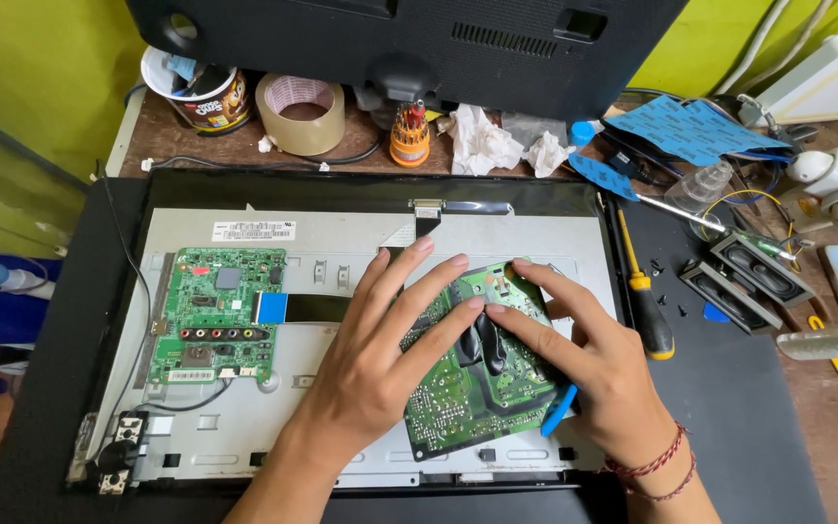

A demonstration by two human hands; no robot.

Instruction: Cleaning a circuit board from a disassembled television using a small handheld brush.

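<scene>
Green board [467,388], tilted on the right half of the grey panel [361,247]: left hand [380,359] spread flat on it, right hand [584,349] fingers splayed over its right edge, blue pick [557,411] beneath; second board [217,315] at panel's left; screwdriver [644,301] just right.

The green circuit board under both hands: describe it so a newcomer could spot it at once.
Start at the grey metal back panel of the opened screen lying flat on the bench. On its right half lies a green circuit board, tilted and solder side up, with the left hand and right hand pressing on it. The other green board, left, sits square, components up.
</scene>
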